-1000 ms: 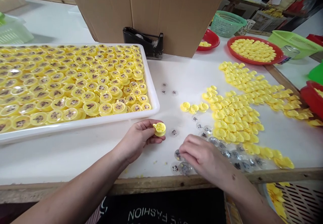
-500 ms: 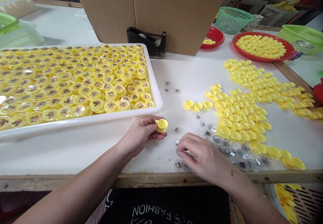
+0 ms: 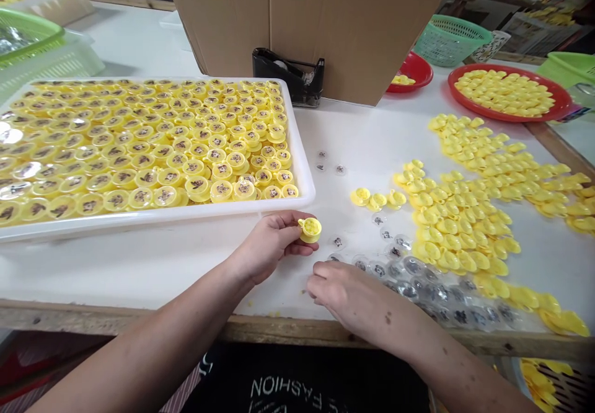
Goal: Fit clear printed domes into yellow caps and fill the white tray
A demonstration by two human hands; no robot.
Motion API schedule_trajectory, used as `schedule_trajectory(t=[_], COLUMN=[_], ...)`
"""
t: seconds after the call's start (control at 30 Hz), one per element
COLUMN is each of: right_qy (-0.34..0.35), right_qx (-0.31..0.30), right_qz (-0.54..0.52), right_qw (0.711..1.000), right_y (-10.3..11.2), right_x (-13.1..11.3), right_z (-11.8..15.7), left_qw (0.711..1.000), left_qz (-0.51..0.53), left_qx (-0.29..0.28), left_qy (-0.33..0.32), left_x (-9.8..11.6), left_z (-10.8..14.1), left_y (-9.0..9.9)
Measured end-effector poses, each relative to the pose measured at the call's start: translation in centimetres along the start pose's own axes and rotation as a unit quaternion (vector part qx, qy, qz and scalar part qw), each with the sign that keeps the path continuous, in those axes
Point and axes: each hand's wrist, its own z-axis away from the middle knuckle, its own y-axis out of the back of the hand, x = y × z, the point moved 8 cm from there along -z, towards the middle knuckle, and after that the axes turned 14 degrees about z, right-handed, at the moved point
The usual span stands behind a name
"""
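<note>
Between the thumb and fingers of my left hand (image 3: 279, 242) is a small yellow cup (image 3: 310, 229), its open top facing up. My right hand (image 3: 341, 289) is low over the table near the front edge, fingers curled; what they hold, if anything, is hidden. Beside it lie several clear round discs (image 3: 413, 265) with small printed figures. Many yellow cups (image 3: 449, 224) are spread to the right of the discs. A white tray (image 3: 304, 183) at the left is packed with yellow cups topped with printed discs.
A cardboard box (image 3: 316, 16) stands at the back, with a black tape dispenser (image 3: 288, 78) before it. Red plates (image 3: 564, 100), one heaped with yellow pieces, and a green basket (image 3: 449, 41) are at the back right. A wooden strip (image 3: 279, 331) edges the table.
The view has shifted, so most things appear further right. My right hand has moved left and down, closer to the table's front edge. My left hand still holds the yellow cup.
</note>
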Motion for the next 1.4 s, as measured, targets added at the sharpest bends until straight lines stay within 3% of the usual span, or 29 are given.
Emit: schedule_trajectory(t=[0.13, 0.3, 0.4, 0.57, 0.73, 0.83, 0.93, 1.03, 1.17, 1.27, 1.4], right_qy=[-0.030, -0.019, -0.034, -0.129, -0.139, -0.182, -0.165, -0.055, 0.053, 0.098, 0.127], right_qx=[0.033, 0.051, 0.103, 0.254, 0.298, 0.350, 0.288, 0.156, 0.059, 0.016, 0.009], right_qz=[0.017, 0.029, 0.002, -0.062, -0.052, -0.092, -0.152, -0.195, -0.185, -0.155, -0.093], right_qw=[0.999, 0.998, 0.994, 0.957, 0.943, 0.914, 0.931, 0.967, 0.980, 0.983, 0.987], right_y=[-0.4, -0.5, 1.4, 6.3, 7.6, 8.1, 6.9, 4.2, 1.5, 0.4, 0.2], right_x=[-0.2, -1.3, -0.6, 3.3, 4.5, 5.2, 4.7, 2.0, -1.6, -3.3, -4.1], right_z=[-0.5, -0.8, -0.2, 1.1, 1.0, 2.6, 2.8, 1.1, -1.8, -3.6, -4.6], left_qw=[1.000, 1.000, 1.000, 0.999, 0.998, 0.998, 0.998, 0.998, 0.997, 0.996, 0.996], left_qz=[-0.001, 0.002, 0.007, 0.011, 0.016, 0.030, 0.047, 0.058, 0.076, 0.081, 0.086], left_qx=[0.009, -0.001, -0.007, -0.031, -0.056, -0.042, -0.028, -0.022, -0.020, -0.018, -0.010], left_qy=[0.002, 0.006, 0.011, 0.028, 0.038, 0.042, 0.034, 0.024, 0.023, 0.017, 0.020], left_x=[0.1, -0.2, -0.5, -1.2, -1.4, -1.1, -0.7, -0.3, -0.2, -0.1, 0.2], left_z=[0.0, -0.1, -0.2, -0.1, 0.0, -0.1, -0.1, -0.1, -0.2, -0.3, -0.2], left_y=[0.1, 0.3, 0.2, -0.3, -0.7, -0.5, -0.3, -0.2, 0.1, 0.3, 0.4])
